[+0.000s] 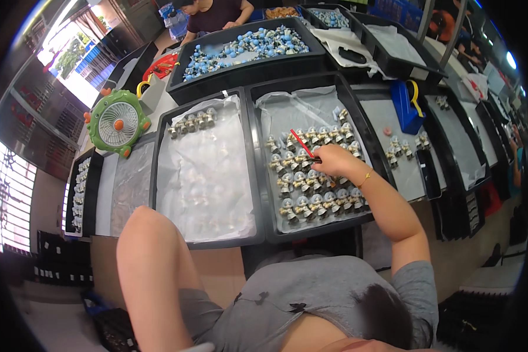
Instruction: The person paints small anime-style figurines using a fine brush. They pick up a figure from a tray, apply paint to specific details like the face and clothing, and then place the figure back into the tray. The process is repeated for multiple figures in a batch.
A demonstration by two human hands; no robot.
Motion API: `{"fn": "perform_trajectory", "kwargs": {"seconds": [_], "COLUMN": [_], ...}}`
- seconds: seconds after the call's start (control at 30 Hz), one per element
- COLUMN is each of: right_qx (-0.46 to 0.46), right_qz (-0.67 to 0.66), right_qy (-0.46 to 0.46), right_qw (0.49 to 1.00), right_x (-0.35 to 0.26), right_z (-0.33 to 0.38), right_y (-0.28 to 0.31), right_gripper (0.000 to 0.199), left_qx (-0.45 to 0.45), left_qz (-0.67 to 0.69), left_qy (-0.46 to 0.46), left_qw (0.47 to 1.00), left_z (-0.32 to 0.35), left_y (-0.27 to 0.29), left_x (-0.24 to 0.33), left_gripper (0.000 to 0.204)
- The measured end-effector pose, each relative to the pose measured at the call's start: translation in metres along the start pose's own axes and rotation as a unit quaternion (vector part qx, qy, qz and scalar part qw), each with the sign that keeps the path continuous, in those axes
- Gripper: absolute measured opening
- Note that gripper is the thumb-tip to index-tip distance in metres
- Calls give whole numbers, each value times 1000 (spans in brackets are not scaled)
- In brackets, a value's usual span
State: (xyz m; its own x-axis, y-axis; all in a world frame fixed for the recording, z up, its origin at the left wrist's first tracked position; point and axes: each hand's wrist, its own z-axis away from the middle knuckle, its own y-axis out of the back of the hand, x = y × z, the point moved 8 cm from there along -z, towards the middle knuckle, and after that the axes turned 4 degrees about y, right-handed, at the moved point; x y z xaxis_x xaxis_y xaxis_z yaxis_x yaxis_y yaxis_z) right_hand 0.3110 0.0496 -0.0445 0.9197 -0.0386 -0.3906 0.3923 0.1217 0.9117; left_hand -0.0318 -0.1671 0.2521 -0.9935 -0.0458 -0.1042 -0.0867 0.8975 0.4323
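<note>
My right hand point(333, 159) is closed around a slim red stick point(302, 143) with a dark part at the fingers. It hovers over the right black tray point(264, 226), among rows of small figurines point(317, 205) with round pale heads and gold-and-dark bodies. Whether the stick touches a figurine I cannot tell. The figurines stand on white sheet lining. Left of it, another lined black tray point(157, 185) holds a short row of similar figurines point(192, 122) at its far end. A bent bare limb point(152, 264) rises at the lower left; my left hand is out of view.
A green fan point(118, 122) stands at the left. Beyond the trays, a large black tray point(246, 73) holds many blue-and-white pieces, and a person point(220, 14) sits behind it. At right are a blue holder point(406, 108), loose figurines point(398, 149) and more black trays point(460, 138).
</note>
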Motion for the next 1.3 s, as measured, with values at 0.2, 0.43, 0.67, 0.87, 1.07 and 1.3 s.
{"fn": "perform_trajectory", "kwargs": {"seconds": [0.2, 0.43, 0.67, 0.87, 1.07, 1.3], "right_qx": [-99, -112, -145, -143, -158, -132], "right_qz": [39, 31, 21, 13, -1, -20], "right_qy": [6, 67, 75, 95, 81, 48], "right_qw": [994, 991, 986, 985, 984, 990], "right_x": [-20, -48, -54, -56, -56, -49], "right_z": [12, 26, 31, 34, 33, 29], "right_y": [-5, -7, -11, -13, -10, 4], "right_gripper": [26, 29, 28, 28, 27, 26], "left_qx": [168, -132, -183, -190, -26, 359], "left_qz": [-507, -316, -310, -294, -264, 113], "left_qy": [-123, 732, 751, 769, 776, 726], "left_qw": [837, 590, 553, 535, 572, 575], "left_z": [88, 361, 474, 497, 472, 359], "left_y": [131, 178, 117, 96, 154, 188], "left_x": [-57, -375, -462, -490, -454, -304], "left_gripper": [21, 29, 37, 34, 22, 24]}}
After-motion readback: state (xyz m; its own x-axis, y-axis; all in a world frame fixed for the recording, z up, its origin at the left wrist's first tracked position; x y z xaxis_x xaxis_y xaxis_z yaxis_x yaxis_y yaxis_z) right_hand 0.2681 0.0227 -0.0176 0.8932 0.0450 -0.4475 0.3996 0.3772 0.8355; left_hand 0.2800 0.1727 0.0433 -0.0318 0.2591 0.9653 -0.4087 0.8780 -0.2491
